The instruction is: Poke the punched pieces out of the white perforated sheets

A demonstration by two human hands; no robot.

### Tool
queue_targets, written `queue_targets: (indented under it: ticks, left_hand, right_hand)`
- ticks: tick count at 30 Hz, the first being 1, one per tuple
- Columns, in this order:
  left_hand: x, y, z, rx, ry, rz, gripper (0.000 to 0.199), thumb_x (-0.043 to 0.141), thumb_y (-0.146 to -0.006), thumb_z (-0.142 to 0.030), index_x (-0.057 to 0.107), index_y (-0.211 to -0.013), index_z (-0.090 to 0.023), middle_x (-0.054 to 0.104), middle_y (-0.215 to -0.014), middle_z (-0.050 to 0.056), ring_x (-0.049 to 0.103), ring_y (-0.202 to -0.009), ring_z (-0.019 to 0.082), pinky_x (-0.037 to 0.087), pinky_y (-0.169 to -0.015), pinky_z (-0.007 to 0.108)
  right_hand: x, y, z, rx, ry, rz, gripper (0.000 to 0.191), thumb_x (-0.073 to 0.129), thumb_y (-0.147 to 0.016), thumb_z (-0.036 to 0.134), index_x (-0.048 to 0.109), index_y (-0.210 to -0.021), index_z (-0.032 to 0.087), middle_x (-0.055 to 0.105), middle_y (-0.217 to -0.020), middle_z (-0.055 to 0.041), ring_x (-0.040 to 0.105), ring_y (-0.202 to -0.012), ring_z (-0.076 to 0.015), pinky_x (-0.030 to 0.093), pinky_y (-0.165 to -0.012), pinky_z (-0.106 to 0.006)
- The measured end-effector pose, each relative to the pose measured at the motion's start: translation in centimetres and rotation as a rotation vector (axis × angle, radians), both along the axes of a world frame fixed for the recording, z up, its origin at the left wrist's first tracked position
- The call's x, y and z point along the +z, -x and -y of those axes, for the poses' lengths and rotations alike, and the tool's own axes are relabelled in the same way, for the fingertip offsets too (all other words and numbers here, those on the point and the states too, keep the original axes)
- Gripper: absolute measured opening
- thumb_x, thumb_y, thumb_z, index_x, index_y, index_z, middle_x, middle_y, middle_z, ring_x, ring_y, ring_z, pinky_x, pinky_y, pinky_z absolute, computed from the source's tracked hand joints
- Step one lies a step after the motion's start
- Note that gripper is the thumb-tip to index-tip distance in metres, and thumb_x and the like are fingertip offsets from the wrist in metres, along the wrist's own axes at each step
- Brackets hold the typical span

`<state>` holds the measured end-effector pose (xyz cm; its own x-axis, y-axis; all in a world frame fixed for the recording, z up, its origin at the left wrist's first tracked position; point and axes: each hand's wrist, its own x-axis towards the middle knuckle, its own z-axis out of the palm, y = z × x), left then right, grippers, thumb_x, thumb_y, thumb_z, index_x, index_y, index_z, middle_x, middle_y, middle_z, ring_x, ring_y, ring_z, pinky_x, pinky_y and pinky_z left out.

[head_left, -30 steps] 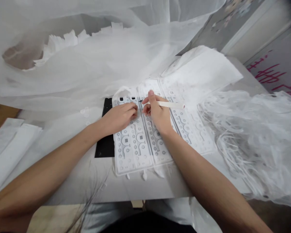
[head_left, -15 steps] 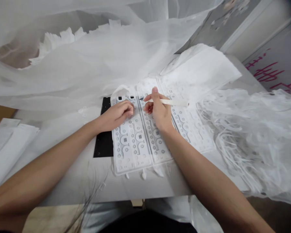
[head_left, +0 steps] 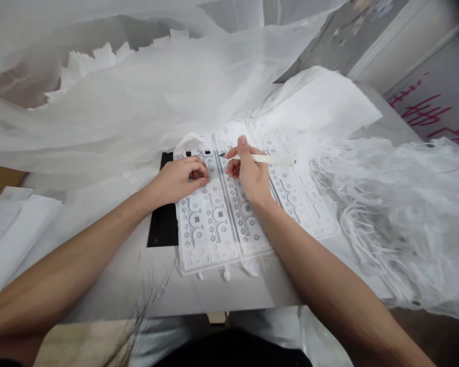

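Note:
A white patterned sheet (head_left: pixel 208 255) with rings and curved cut-out shapes lies on the table, its left part over a black rectangle (head_left: pixel 163 227). My left hand (head_left: pixel 181 178) rests on the sheet's upper left part with the fingers curled; whatever its fingertips pinch is too small to make out. Between the thumb and fingers of my right hand (head_left: pixel 248 171) is a white pen-like tool (head_left: pixel 277 160), its dark pointed tip near the sheet, just right of two small black squares. The other fingers of that hand are bent inward.
Sheer white fabric (head_left: pixel 156 97) spreads across the back. Loose white strips and fabric (head_left: pixel 401 219) are heaped at the right. Folded white pieces (head_left: pixel 19 229) lie at the left. The table's front edge (head_left: pixel 168 311) runs close to my body.
My left hand has shifted very slightly, its fingers a little more bent. The right hand and the tool stay almost in the same place.

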<state>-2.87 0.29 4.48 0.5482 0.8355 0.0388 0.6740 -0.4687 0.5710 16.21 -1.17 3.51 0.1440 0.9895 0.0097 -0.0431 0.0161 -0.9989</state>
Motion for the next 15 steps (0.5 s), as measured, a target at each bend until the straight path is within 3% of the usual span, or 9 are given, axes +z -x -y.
queue_targets:
  ticks: [11, 15]
  left_hand:
    - [-0.15, -0.76, -0.07, 0.082, -0.03, -0.037, 0.011, 0.065, -0.078, -0.027, 0.07, -0.072, -0.019, 0.071, -0.088, 0.001, 0.06, -0.07, 0.015, 0.047, -0.067, 0.03]
    - [-0.76, -0.3, 0.53, 0.139, -0.045, 0.198, 0.016, 0.055, -0.078, -0.021, 0.07, -0.079, -0.02, 0.071, -0.085, 0.002, 0.061, -0.072, 0.016, 0.048, -0.069, 0.031]
  right_hand:
    - [-0.56, 0.34, 0.11, 0.031, -0.04, 0.018, 0.061, 0.046, -0.087, 0.078, 0.061, -0.072, 0.021, 0.057, -0.053, 0.0009, 0.051, -0.047, -0.0091, 0.043, -0.049, -0.024]
    - [-0.34, 0.29, 0.27, 0.013, -0.035, 0.003, 0.062, 0.044, -0.088, 0.078, 0.062, -0.073, 0.021, 0.058, -0.054, 0.0004, 0.051, -0.047, -0.0094, 0.043, -0.049, -0.024]
